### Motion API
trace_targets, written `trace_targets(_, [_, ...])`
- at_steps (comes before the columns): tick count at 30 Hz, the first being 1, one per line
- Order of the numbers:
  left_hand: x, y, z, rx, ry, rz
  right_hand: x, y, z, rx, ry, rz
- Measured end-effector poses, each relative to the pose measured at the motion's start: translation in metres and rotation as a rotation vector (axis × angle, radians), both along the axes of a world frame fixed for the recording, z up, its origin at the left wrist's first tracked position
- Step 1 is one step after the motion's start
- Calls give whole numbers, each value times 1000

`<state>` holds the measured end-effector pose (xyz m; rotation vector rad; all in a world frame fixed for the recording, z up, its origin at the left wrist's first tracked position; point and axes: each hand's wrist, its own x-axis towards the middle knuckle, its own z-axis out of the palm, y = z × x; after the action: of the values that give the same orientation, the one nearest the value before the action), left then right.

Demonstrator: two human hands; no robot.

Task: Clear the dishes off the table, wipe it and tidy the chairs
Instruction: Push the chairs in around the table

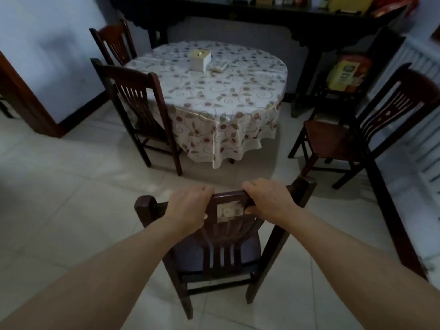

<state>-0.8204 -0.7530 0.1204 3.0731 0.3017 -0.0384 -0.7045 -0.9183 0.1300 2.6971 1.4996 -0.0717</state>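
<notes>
A dark wooden chair with a purple seat cushion stands on the tiled floor in front of me, some way short of the table. My left hand and my right hand both grip its top rail. The round table carries a floral cloth, a white tissue box and a remote control. Two chairs are pushed in at the table's left, one near and one far. Another chair stands pulled away at the right.
A long dark sideboard runs along the back wall with boxes on top. A yellow box sits under its right end. A radiator lines the right wall; a doorway opens at left.
</notes>
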Motion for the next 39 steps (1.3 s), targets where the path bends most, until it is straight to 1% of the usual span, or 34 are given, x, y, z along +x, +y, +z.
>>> trace_targets(2, [23, 22, 9, 22, -11, 2, 21, 21, 8, -25, -3, 5])
trace_targets(8, [108, 76, 27, 69, -22, -62, 98, 66, 18, -8, 16, -36])
trace_targets(16, [236, 140, 39, 131, 33, -98, 220, 126, 28, -18, 30, -45])
trace_targets(19, [281, 170, 39, 151, 47, -102, 262, 156, 30, -34, 6, -45])
trace_targets(24, [349, 220, 28, 136, 29, -139, 322, 205, 24, -59, -45, -82])
trace_targets(30, [437, 288, 7, 120, 33, -217, 394, 268, 7, -100, -45, -161])
trace_targets(34, [478, 319, -6, 108, 17, -240, 425, 300, -5, -103, -32, -213])
trace_targets(39, [511, 345, -22, 107, -19, -243, 451, 326, -25, -52, -27, -249])
